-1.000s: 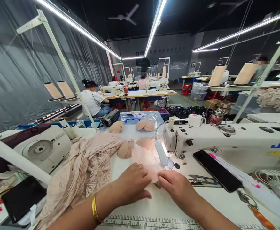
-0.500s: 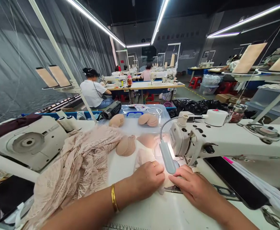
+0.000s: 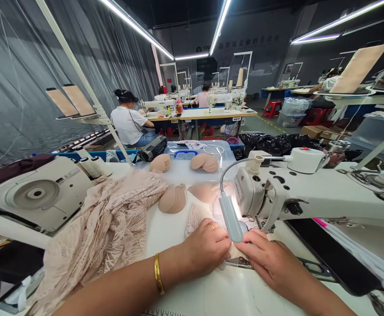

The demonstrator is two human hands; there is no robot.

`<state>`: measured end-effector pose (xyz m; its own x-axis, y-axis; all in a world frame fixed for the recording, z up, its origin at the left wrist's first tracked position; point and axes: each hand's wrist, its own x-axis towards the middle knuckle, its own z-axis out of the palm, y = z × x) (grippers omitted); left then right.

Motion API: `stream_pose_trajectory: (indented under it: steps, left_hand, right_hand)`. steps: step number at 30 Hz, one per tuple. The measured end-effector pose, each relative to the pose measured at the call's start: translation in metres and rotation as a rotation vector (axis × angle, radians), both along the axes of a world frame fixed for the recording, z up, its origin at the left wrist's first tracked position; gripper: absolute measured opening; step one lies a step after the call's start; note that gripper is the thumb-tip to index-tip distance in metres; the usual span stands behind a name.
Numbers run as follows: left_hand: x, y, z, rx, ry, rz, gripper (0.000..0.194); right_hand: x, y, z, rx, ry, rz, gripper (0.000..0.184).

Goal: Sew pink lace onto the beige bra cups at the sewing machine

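My left hand (image 3: 208, 245), with a ring and a gold bangle, is closed on a pale pink lace fabric piece (image 3: 196, 216) at the sewing machine (image 3: 313, 193). My right hand (image 3: 271, 259) is beside it, its fingers together and pressed on the near edge of the same piece. Between the fingertips and the needle area hangs a grey gooseneck lamp (image 3: 231, 219), lit, which hides the needle and part of the fabric. A beige pad (image 3: 201, 193) lies just behind the lace piece.
To the left lies a heap of pink lace (image 3: 119, 215). Stacked beige pads (image 3: 172, 199) sit beside it, with more on a clear plastic box lid (image 3: 179, 175). A black phone (image 3: 333, 254) rests right of my right hand. A person (image 3: 129, 120) sits ahead.
Both hands have shifted slightly right in the picture, still at the fabric, and more of the lace shows by my left hand. The view has turned a little.
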<state>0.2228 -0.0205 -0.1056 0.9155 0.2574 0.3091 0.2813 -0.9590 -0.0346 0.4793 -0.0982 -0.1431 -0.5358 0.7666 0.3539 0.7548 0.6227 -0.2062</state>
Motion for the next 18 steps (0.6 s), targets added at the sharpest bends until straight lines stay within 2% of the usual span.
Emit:
stream_pose_trajectory:
  steps: [7, 18]
  left_hand:
    - [0.002, 0.005, -0.003, -0.031, 0.023, -0.012, 0.014]
    - [0.007, 0.031, -0.006, 0.0, 0.019, -0.096, 0.023]
  right_hand:
    - [-0.005, 0.0, 0.004, -0.012, 0.043, 0.0, 0.033]
    - [-0.006, 0.003, -0.004, 0.021, 0.108, -0.087, 0.029]
